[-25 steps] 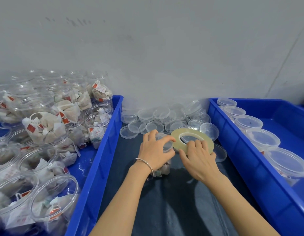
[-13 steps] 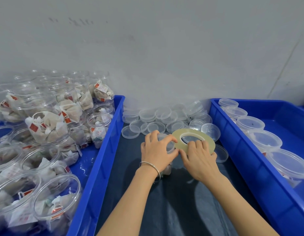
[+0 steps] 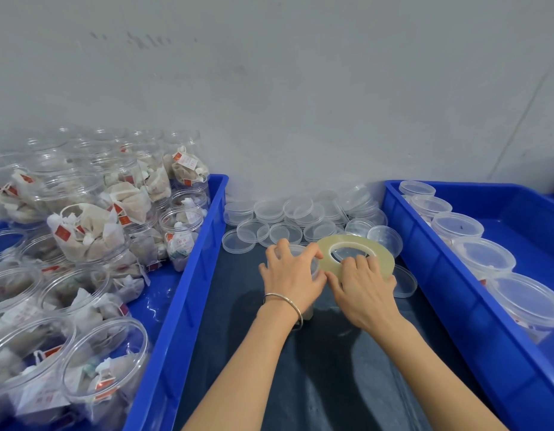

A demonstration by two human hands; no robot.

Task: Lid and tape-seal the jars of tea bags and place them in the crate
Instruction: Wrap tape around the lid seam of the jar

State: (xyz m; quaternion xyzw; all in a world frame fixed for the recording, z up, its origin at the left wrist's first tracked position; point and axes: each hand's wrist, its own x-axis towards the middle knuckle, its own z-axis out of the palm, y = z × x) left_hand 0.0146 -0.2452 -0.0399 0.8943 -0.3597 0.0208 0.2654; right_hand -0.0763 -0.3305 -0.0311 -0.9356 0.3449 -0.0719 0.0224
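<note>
A clear lidded jar of tea bags (image 3: 303,255) stands on the dark mat between two blue crates. My left hand (image 3: 289,275) grips the jar's top from above and hides most of it. My right hand (image 3: 361,284) holds a large yellowish roll of tape (image 3: 359,248) against the jar's right side, fingers curled over the roll's near edge. The right crate (image 3: 449,287) holds a row of lidded jars (image 3: 484,256).
The left crate (image 3: 188,269) is piled with open jars of tea bags (image 3: 92,231). Loose clear lids (image 3: 297,220) lie heaped at the back of the mat by the grey wall. One lid (image 3: 404,281) lies right of my right hand.
My hands and the tape roll stay in nearly the same place. The fingers of both hands have shifted slightly around the jar's top.
</note>
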